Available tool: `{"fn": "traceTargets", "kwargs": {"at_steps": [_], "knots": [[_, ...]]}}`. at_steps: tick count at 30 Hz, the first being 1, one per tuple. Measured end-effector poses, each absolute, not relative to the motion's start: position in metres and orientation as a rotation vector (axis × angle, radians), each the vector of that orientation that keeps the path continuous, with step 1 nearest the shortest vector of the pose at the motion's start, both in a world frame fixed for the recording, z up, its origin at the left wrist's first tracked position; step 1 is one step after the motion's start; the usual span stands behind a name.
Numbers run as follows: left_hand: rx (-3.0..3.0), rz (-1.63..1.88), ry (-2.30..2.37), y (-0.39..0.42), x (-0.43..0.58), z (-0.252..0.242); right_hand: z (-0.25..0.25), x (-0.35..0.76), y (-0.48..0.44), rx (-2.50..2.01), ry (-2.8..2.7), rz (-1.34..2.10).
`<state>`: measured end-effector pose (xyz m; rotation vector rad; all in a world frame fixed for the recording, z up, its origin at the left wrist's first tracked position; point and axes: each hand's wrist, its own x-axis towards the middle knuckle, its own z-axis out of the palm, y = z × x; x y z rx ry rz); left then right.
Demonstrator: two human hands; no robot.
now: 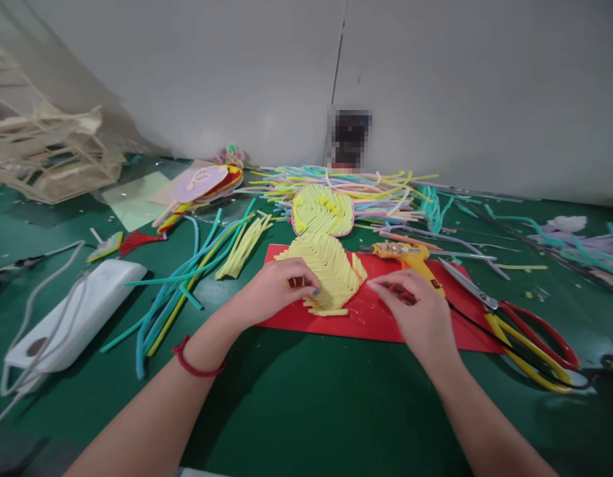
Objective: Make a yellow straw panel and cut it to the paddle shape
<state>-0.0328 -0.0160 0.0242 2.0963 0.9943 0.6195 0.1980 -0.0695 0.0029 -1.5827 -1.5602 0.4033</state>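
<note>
A pale yellow piece made of pipe cleaners [331, 268] in slanted rows lies on a red sheet [370, 324]. My left hand [274, 291] is over its left side, fingers curled and thumb against its surface. Beside its right edge, my right hand [420, 315] has thumb and forefinger pinched together; whatever is between them is too small to make out. Short yellow strips stand at an angle along that edge. Just behind lies a rounded yellow pipe-cleaner panel [316, 215] with a pink rim. A yellow hot glue gun [410, 255] rests past my right hand.
Red-and-yellow-handled scissors [515, 318] lie at right, across the glue gun's black cord. Loose blue and green pipe cleaners [174, 291], a bundle of yellow strips [244, 248] and a white power strip [82, 315] are at left. A colourful pipe-cleaner pile [386, 199] lines the wall.
</note>
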Motion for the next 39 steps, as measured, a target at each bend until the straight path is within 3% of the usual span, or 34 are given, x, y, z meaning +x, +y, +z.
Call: {"fn": "traceTargets", "kwargs": {"at_steps": [10, 20, 32, 39], "knots": [[1.873, 1.25, 1.649, 0.001, -0.049, 0.005, -0.019, 0.255, -0.05, -2.029, -1.495, -0.217], [1.942, 1.2, 1.717, 0.005, -0.052, -0.004, -0.035, 0.267, -0.041, -1.967, -1.423, -0.007], [2.01, 1.186, 1.756, 0.004, -0.053, -0.002, 0.018, 0.341, -0.034, -2.249, -1.058, -0.126], [1.915, 1.115, 2.207, 0.008, -0.079, 0.014, -0.006, 0.349, -0.027, -2.464, -1.044, 0.018]]}}
